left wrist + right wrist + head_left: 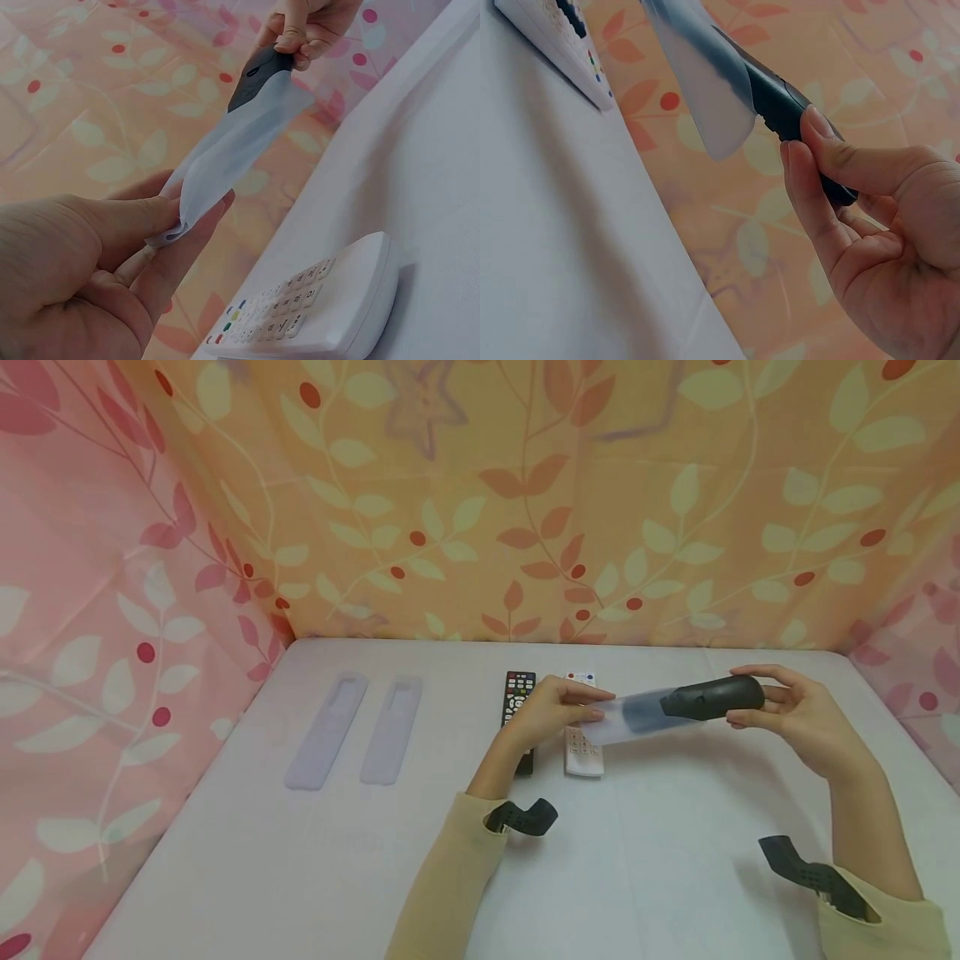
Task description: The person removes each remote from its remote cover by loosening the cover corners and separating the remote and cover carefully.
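Observation:
My left hand (551, 714) pinches the closed end of a translucent silicone remote cover (225, 161) between thumb and fingers. A black remote control (720, 697) sits partly inside that cover, its outer end sticking out to the right. That bare end is gripped by the thumb and fingertips of my right hand (877, 225). Both hands hold cover and remote up above the table, slightly tilted. Below the left hand lies a white remote control (322, 300), keys up. Beside it is another black remote control (520, 689), partly hidden behind the left hand.
Two more translucent covers (327, 731) lie side by side on the left of the white table (247, 860). Patterned cloth (450, 527) hangs behind the table and along its sides. Dark wrist mounts (521, 817) are on both sleeves.

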